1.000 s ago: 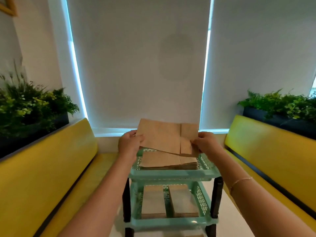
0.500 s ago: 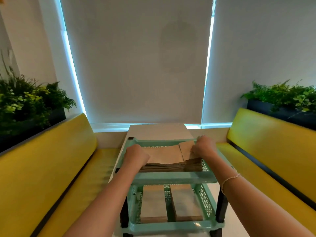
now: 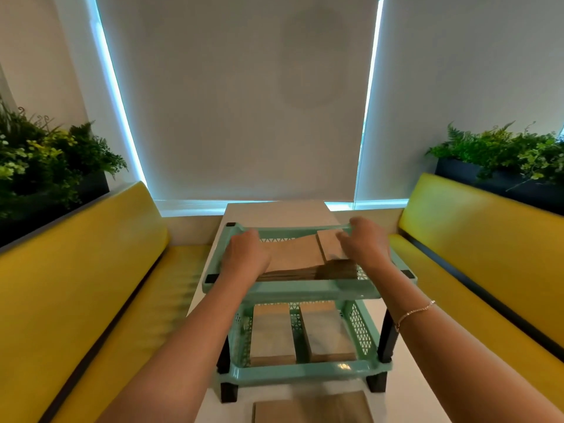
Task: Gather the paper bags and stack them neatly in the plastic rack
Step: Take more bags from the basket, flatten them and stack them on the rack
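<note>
A mint-green plastic rack [image 3: 287, 293] stands on a white table. Its top tier holds a stack of brown paper bags [image 3: 300, 259]. My left hand [image 3: 245, 254] covers the stack's left end, with its fingers curled down over the top bag. My right hand [image 3: 364, 244] is at the right end, thumb on the bag's folded bottom and fingers curled by the far rim. The lower tier [image 3: 305, 370] holds two more stacks of bags [image 3: 271, 334] side by side. One loose paper bag [image 3: 311, 409] lies on the table in front of the rack.
The white table [image 3: 277, 210] runs on beyond the rack to the window blinds. Yellow benches [image 3: 76, 270] flank it on both sides, with planters of greenery [image 3: 503, 154] behind their backs.
Both hands have lowered the paper bag from above the rack onto the stack in the top tier and stay on its ends. The view has tipped down and closer.
</note>
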Demonstrator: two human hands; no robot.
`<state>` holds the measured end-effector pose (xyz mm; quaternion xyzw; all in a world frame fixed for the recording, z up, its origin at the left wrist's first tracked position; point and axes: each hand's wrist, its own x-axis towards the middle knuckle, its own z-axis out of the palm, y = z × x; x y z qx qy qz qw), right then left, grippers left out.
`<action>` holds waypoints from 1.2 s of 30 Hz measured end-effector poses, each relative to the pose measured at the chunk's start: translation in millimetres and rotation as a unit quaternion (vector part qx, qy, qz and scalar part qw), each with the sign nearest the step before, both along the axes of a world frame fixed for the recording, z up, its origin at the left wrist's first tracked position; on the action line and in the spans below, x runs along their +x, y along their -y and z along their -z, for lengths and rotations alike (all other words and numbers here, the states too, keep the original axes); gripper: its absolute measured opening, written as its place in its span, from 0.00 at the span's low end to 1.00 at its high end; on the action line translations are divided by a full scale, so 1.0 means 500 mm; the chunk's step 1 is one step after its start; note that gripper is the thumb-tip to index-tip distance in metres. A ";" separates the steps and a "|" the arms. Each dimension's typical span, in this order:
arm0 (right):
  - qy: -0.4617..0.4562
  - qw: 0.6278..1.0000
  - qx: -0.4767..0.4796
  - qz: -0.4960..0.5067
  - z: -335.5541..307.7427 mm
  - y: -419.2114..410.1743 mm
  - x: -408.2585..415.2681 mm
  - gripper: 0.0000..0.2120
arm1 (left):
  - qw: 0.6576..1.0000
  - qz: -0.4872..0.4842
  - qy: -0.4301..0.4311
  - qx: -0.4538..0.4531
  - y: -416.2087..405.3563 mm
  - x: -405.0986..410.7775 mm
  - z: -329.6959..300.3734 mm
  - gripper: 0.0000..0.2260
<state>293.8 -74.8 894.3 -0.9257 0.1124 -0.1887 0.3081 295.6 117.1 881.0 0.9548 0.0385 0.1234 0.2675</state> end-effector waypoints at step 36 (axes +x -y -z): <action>-0.146 0.983 -0.110 -0.025 0.413 -0.080 -0.377 0.16 | 0.942 0.122 -0.270 0.156 0.039 -0.337 0.428 0.17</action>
